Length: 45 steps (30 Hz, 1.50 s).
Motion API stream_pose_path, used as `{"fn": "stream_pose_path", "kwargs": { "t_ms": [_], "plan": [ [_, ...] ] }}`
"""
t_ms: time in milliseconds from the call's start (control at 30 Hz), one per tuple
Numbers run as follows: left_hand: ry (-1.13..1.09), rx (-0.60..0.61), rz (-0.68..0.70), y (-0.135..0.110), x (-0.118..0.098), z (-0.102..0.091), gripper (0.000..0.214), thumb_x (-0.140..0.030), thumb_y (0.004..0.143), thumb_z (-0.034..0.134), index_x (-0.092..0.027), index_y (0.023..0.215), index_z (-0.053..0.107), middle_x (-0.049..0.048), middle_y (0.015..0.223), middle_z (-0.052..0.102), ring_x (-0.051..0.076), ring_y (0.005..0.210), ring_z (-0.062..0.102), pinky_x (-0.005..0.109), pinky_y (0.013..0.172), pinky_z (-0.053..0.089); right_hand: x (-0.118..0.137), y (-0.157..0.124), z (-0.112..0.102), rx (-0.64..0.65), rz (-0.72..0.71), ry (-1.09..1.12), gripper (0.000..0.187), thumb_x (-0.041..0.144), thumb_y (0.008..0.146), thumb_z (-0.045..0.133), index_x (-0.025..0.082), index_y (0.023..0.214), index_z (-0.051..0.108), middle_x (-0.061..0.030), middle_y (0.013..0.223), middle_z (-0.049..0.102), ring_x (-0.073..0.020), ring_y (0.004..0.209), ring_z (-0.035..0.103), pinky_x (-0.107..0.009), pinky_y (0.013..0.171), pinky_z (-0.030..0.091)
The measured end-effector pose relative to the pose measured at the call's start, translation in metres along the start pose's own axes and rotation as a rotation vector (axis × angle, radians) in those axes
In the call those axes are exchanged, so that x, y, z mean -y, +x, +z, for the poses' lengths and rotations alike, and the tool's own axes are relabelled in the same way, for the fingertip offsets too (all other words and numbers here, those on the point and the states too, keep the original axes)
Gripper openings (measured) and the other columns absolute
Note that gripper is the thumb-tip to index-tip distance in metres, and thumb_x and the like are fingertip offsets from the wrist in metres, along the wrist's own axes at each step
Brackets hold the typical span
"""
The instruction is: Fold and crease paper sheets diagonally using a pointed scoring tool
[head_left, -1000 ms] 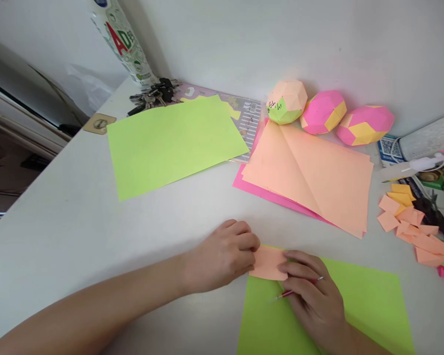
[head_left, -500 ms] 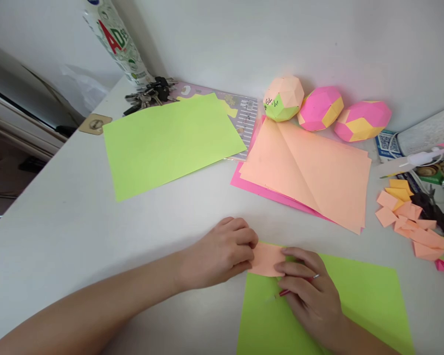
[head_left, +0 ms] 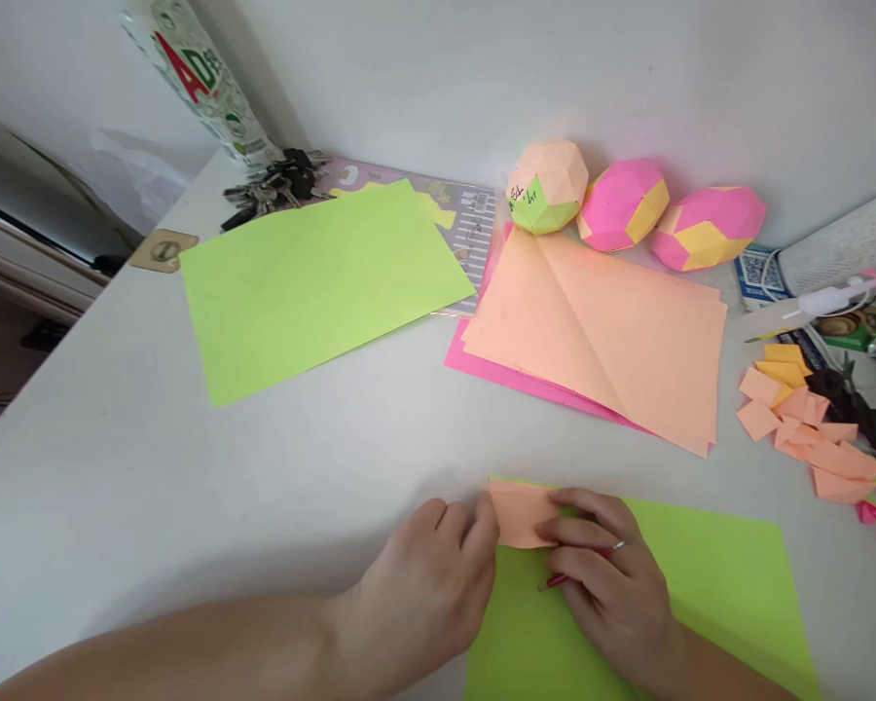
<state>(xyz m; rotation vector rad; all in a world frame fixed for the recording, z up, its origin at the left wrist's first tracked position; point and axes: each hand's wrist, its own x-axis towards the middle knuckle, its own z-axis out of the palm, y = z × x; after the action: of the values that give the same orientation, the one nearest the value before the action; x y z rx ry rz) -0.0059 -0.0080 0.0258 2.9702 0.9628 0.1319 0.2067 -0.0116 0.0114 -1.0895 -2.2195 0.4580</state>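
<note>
A small peach paper rectangle (head_left: 524, 514) lies along the top edge of a lime green sheet (head_left: 722, 574), at the sheet's left corner. My left hand (head_left: 434, 574) is closed, its curled fingers at the left end of the peach rectangle; its thumb is mostly hidden. On the rectangle's right end rest the fingertips of my right hand (head_left: 613, 584). A slim red pencil (head_left: 555, 581) passes between the fingers of that hand, its pale end sticking out past the knuckles.
Behind lie another green sheet (head_left: 321, 292), peach sheets (head_left: 642, 341) over pink ones, and keys (head_left: 273, 185) beside a tall printed bottle (head_left: 200, 78). Several faceted paper balls (head_left: 624, 204) stand along the wall. Folded peach pieces (head_left: 803, 419) and black scissors (head_left: 851, 404) are at right.
My left hand has come lower and turned, its fingers now curled at the rectangle's left end, uncovering more of it. My right hand stays with the pencil. The view has shifted slightly.
</note>
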Motion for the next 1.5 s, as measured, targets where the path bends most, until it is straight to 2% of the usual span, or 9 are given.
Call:
{"fn": "stream_pose_path", "kwargs": {
  "t_ms": [233, 500, 700, 933, 1067, 1233, 1333, 1400, 1500],
  "plan": [
    [0.005, -0.02, -0.009, 0.0, -0.001, 0.001, 0.023, -0.005, 0.068, 0.045, -0.012, 0.082, 0.062, 0.0179, 0.102, 0.065, 0.017, 0.055, 0.048, 0.031, 0.046, 0.034, 0.0, 0.0, 0.0, -0.004, 0.011, -0.006, 0.024, 0.002, 0.08, 0.052, 0.022, 0.07, 0.059, -0.0016, 0.078, 0.068, -0.0222, 0.099, 0.061, -0.036, 0.072, 0.051],
    [0.015, -0.032, 0.002, -0.002, -0.002, 0.002, 0.026, -0.006, 0.07, 0.048, -0.007, 0.09, 0.064, 0.0254, 0.114, 0.061, 0.018, 0.058, 0.051, 0.032, 0.048, 0.037, -0.001, -0.003, 0.0, 0.003, 0.013, 0.009, 0.022, 0.001, 0.079, 0.054, 0.02, 0.071, 0.059, -0.0028, 0.081, 0.069, -0.0229, 0.101, 0.06, -0.036, 0.075, 0.051],
    [0.024, -0.038, 0.011, -0.002, -0.002, 0.004, 0.02, -0.009, 0.075, 0.051, -0.005, 0.092, 0.061, 0.026, 0.112, 0.061, 0.018, 0.063, 0.053, 0.033, 0.053, 0.038, 0.0, 0.0, 0.0, -0.015, 0.011, -0.011, 0.022, 0.002, 0.079, 0.054, 0.021, 0.07, 0.059, -0.0016, 0.079, 0.069, -0.0219, 0.099, 0.061, -0.035, 0.072, 0.052],
    [-0.027, -0.173, 0.052, 0.004, 0.005, 0.015, 0.01, -0.01, 0.081, 0.051, -0.01, 0.083, 0.061, 0.0151, 0.097, 0.063, 0.026, 0.089, 0.056, 0.041, 0.078, 0.044, 0.001, -0.001, 0.0, -0.037, 0.016, 0.003, 0.022, 0.0, 0.077, 0.052, 0.021, 0.072, 0.058, -0.0024, 0.073, 0.065, -0.0233, 0.096, 0.061, -0.036, 0.072, 0.052],
    [-0.09, -0.202, 0.075, 0.005, 0.005, 0.019, 0.012, -0.01, 0.079, 0.052, -0.009, 0.086, 0.062, 0.0153, 0.105, 0.061, 0.028, 0.099, 0.054, 0.042, 0.091, 0.041, 0.002, -0.003, 0.001, -0.068, 0.046, 0.046, 0.023, -0.002, 0.075, 0.047, 0.02, 0.074, 0.056, -0.0024, 0.069, 0.062, -0.0231, 0.094, 0.061, -0.037, 0.074, 0.053],
    [-0.082, -0.122, 0.173, 0.011, 0.006, 0.019, 0.016, -0.017, 0.082, 0.056, -0.012, 0.096, 0.063, 0.0116, 0.114, 0.06, 0.027, 0.102, 0.053, 0.04, 0.09, 0.041, 0.002, -0.001, 0.0, -0.117, 0.143, 0.205, 0.021, 0.001, 0.077, 0.046, 0.021, 0.074, 0.05, -0.0015, 0.071, 0.059, -0.0204, 0.085, 0.061, -0.039, 0.075, 0.053],
    [-0.045, -0.038, 0.231, 0.016, 0.006, 0.018, 0.025, -0.022, 0.083, 0.058, -0.014, 0.106, 0.062, 0.0099, 0.121, 0.058, 0.025, 0.101, 0.053, 0.039, 0.085, 0.042, 0.001, 0.005, -0.007, -0.171, 0.283, 0.392, 0.018, 0.009, 0.083, 0.05, 0.022, 0.072, 0.044, -0.001, 0.07, 0.056, -0.019, 0.08, 0.06, -0.034, 0.068, 0.052],
    [-0.013, -0.016, 0.232, 0.018, 0.005, 0.017, 0.032, -0.026, 0.083, 0.06, -0.015, 0.113, 0.06, 0.0098, 0.128, 0.055, 0.025, 0.102, 0.052, 0.038, 0.085, 0.042, -0.001, 0.008, -0.012, -0.136, 0.362, 0.508, 0.02, 0.019, 0.089, 0.049, 0.022, 0.07, 0.042, -0.0005, 0.066, 0.053, -0.0178, 0.075, 0.059, -0.032, 0.065, 0.05],
    [0.014, -0.025, 0.224, 0.019, 0.004, 0.017, 0.038, -0.029, 0.082, 0.06, -0.017, 0.118, 0.059, 0.0086, 0.134, 0.051, 0.025, 0.104, 0.05, 0.038, 0.085, 0.039, -0.009, 0.01, -0.015, -0.039, 0.425, 0.62, 0.037, 0.035, 0.098, 0.032, 0.02, 0.068, 0.046, 0.0, 0.06, 0.051, -0.0139, 0.059, 0.052, -0.028, 0.056, 0.045]
  ]
}}
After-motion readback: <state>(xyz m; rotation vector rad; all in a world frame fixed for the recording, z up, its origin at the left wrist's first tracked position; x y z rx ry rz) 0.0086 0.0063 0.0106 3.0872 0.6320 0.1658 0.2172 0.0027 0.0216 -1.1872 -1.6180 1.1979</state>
